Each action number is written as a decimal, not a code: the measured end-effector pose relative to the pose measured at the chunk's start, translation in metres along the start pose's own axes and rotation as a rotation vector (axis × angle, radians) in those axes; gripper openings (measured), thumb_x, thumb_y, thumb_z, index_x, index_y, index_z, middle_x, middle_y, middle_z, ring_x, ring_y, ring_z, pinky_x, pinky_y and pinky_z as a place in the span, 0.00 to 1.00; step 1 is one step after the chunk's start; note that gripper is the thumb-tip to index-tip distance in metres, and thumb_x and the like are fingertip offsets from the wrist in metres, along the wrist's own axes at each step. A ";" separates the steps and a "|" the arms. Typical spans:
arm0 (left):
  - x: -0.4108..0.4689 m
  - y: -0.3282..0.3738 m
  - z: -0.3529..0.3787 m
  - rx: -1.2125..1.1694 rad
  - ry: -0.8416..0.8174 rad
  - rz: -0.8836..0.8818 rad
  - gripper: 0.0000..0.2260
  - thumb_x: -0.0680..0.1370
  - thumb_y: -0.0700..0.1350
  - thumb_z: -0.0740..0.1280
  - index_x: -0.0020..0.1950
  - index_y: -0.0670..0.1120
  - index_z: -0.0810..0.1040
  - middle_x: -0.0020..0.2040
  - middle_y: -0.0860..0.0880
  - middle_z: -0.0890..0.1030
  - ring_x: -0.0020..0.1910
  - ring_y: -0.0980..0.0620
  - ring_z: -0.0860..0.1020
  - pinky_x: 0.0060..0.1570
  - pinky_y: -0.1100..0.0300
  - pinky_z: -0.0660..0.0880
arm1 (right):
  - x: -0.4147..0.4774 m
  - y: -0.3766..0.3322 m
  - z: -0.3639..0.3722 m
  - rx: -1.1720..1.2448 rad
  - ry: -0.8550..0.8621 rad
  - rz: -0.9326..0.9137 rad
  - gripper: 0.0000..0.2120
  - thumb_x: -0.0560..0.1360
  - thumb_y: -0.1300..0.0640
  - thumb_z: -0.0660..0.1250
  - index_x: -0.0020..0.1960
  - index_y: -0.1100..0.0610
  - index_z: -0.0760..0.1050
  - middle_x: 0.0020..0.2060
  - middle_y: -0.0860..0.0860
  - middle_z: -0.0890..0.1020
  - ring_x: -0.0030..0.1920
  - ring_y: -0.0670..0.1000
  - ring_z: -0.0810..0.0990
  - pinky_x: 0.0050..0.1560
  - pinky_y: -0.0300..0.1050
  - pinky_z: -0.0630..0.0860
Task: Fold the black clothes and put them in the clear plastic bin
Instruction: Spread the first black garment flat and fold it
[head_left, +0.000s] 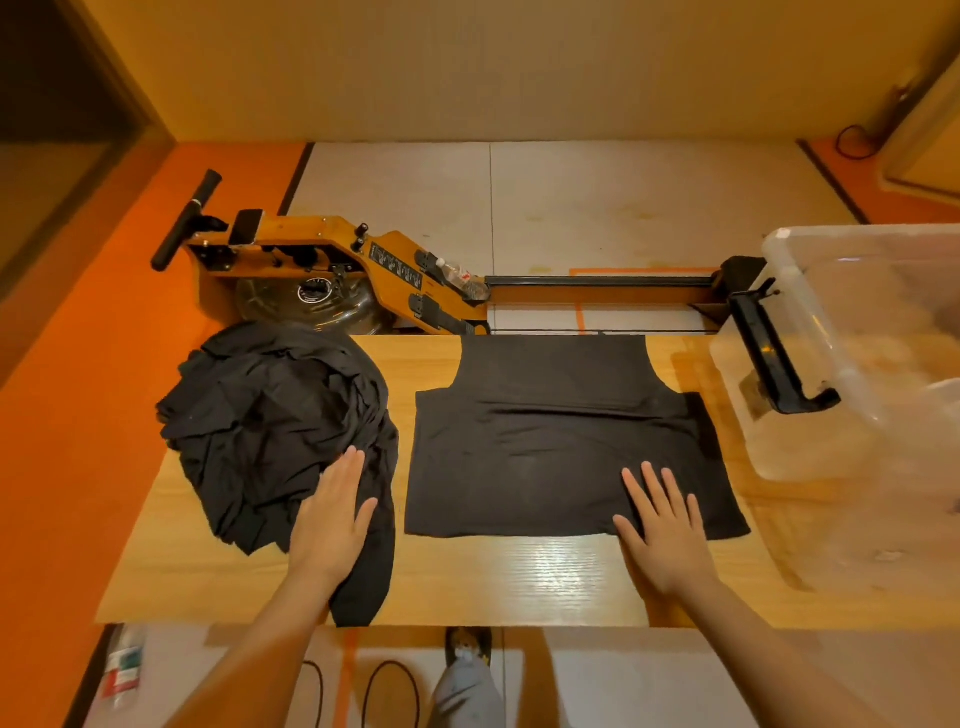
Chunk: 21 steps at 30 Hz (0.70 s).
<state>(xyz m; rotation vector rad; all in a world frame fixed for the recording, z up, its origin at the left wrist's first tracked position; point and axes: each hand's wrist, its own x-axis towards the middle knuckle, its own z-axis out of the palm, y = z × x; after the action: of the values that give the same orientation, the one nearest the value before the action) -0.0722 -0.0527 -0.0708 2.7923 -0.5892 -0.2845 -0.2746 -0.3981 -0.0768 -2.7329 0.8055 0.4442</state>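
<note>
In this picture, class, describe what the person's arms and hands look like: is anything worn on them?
Two bare hands, the left hand and the right hand, with forearms uncovered to the picture's edge. No sleeves, gloves, rings, watch or bracelet show.

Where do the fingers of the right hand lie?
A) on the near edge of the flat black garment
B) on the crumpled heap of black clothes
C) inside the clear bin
A: the right hand lies open, its fingers on the near edge of the flat black garment.

The wooden table (519, 577) carries a crumpled black pile (270, 415), a flat black garment (545, 457) and a clear bin (857, 364).
</note>
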 end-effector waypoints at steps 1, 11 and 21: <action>0.000 -0.008 -0.001 0.039 -0.007 -0.001 0.28 0.82 0.50 0.60 0.79 0.47 0.55 0.79 0.50 0.57 0.76 0.49 0.59 0.62 0.52 0.71 | 0.000 0.002 -0.001 -0.005 -0.011 -0.001 0.29 0.82 0.41 0.47 0.73 0.46 0.31 0.73 0.45 0.33 0.74 0.49 0.30 0.74 0.52 0.34; -0.008 -0.033 -0.009 0.200 0.044 0.070 0.25 0.83 0.52 0.55 0.79 0.44 0.57 0.78 0.47 0.59 0.77 0.50 0.56 0.74 0.54 0.52 | -0.001 -0.001 -0.005 -0.005 -0.032 -0.013 0.29 0.82 0.42 0.47 0.73 0.45 0.31 0.73 0.45 0.34 0.73 0.49 0.30 0.74 0.53 0.35; -0.014 0.060 0.041 0.377 -0.125 0.438 0.28 0.80 0.60 0.50 0.78 0.51 0.57 0.78 0.46 0.61 0.77 0.46 0.53 0.71 0.49 0.52 | -0.012 0.007 -0.007 -0.024 -0.009 0.041 0.28 0.81 0.39 0.43 0.73 0.45 0.31 0.77 0.49 0.36 0.74 0.51 0.31 0.74 0.53 0.35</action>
<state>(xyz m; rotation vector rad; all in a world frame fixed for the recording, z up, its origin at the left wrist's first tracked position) -0.1171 -0.1088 -0.0888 2.8957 -1.3847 -0.2784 -0.2865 -0.4007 -0.0671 -2.7393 0.8603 0.4773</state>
